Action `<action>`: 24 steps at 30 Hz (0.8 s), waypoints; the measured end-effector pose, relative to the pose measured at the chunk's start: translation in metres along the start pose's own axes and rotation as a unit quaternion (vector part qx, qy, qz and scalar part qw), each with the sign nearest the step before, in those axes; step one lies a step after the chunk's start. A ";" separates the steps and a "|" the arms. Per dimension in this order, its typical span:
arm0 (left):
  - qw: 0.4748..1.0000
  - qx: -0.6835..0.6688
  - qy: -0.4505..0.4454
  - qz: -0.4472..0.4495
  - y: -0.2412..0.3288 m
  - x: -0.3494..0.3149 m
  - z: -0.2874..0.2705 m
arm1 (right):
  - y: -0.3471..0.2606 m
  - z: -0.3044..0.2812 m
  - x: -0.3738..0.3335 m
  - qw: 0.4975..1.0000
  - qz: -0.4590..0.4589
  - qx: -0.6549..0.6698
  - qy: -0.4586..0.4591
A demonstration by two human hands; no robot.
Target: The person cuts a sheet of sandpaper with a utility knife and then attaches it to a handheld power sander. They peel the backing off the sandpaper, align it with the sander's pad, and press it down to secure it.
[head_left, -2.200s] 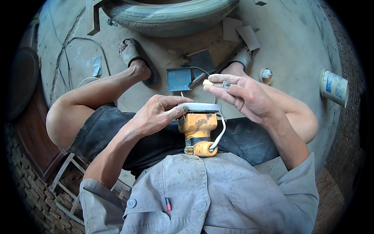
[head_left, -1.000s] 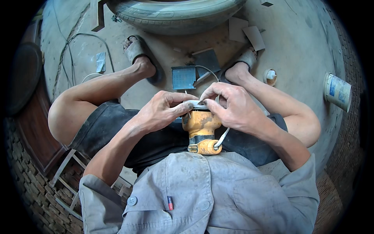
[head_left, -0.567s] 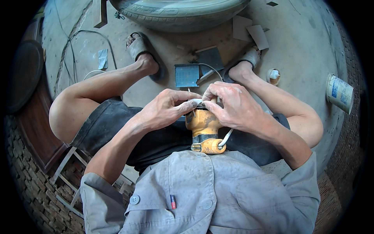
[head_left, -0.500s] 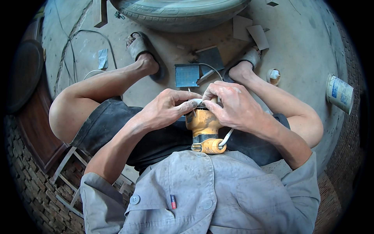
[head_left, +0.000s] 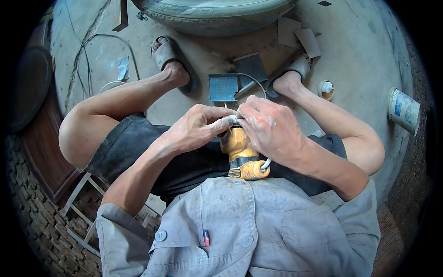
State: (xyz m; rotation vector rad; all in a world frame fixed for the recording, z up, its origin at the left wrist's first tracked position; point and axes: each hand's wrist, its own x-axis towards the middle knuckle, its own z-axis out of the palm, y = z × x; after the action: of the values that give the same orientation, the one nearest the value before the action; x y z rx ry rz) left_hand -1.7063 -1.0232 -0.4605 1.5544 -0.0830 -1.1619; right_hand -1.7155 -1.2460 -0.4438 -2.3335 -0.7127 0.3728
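A worn yellow-and-black power tool [head_left: 240, 141], looking like a small sander, rests in my lap against the grey shirt, its rounded yellow end toward me. My left hand [head_left: 191, 129] comes to its far end, thumb and forefinger pinched together, with whitish dust on the fingertips. Against those fingertips is my right hand [head_left: 272, 129], its fingers bent and pressed together over the same end. Something small and pale shows between the two hands. What it is I cannot make out, since the fingers cover it. A white cord [head_left: 266, 164] leaves the tool's near end.
Blue sheet [head_left: 223, 87] and dark sheet [head_left: 251, 68] lie on the floor between my feet. Beyond stands a tire [head_left: 217, 21], with pale pieces [head_left: 308, 42] beside it. To the right are a small round container [head_left: 326, 89] and a bucket [head_left: 404, 111]; a cable [head_left: 131, 53] trails left.
My right hand has turned and shifted slightly left, its fingers now closing more over the tool's far end. The left hand stays nearly where it was.
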 end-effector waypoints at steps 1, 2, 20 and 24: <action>1.000 0.001 0.002 -0.003 0.000 0.000 0.000 | 0.001 0.001 0.000 1.000 0.001 0.007 0.009; 1.000 0.001 0.005 -0.007 0.001 -0.001 0.000 | 0.003 0.001 0.001 1.000 0.000 0.027 0.009; 0.999 -0.030 0.012 0.005 -0.008 -0.003 0.001 | 0.014 0.002 0.006 0.991 0.023 0.123 -0.041; 1.000 0.009 0.018 0.013 -0.008 -0.002 -0.001 | 0.020 -0.001 0.003 0.985 0.011 0.172 -0.032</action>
State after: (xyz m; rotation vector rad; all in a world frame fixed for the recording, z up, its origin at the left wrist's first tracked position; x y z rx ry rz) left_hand -1.7106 -1.0183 -0.4654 1.5851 -0.0885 -1.1144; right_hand -1.7053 -1.2572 -0.4568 -2.0124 -0.5995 0.5388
